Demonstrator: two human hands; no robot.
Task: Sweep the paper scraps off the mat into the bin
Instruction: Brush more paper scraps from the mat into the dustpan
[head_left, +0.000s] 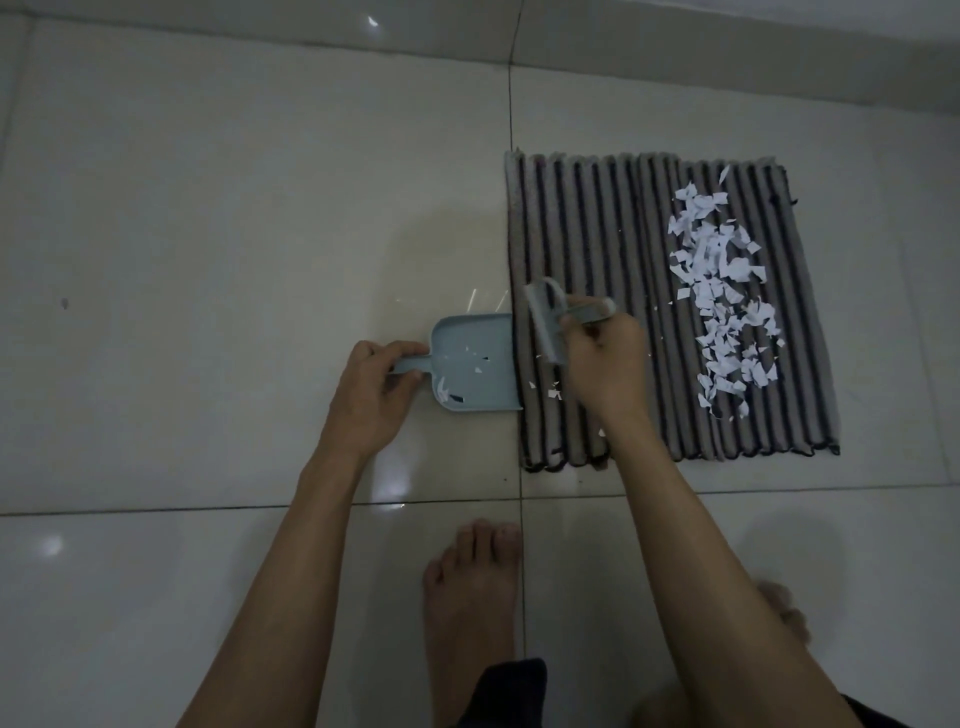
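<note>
Mostly scraps (722, 301) beyond right hand (605, 364)

Mat (597, 249): grey-brown, ribbed, with dark, near-black stripes running its length and a dark edge. Paper scraps (722, 291): white. Dustpan (467, 343): pale blue-grey, flecked with a few white scraps. Brush (545, 322): same pale blue-grey. Floor tiles (234, 208): glossy off-white, dark grout lines. Garment (511, 691) at lower edge: black.

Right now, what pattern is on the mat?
Grey-brown mat with dark lengthwise stripes, clearest in the head view.
</note>
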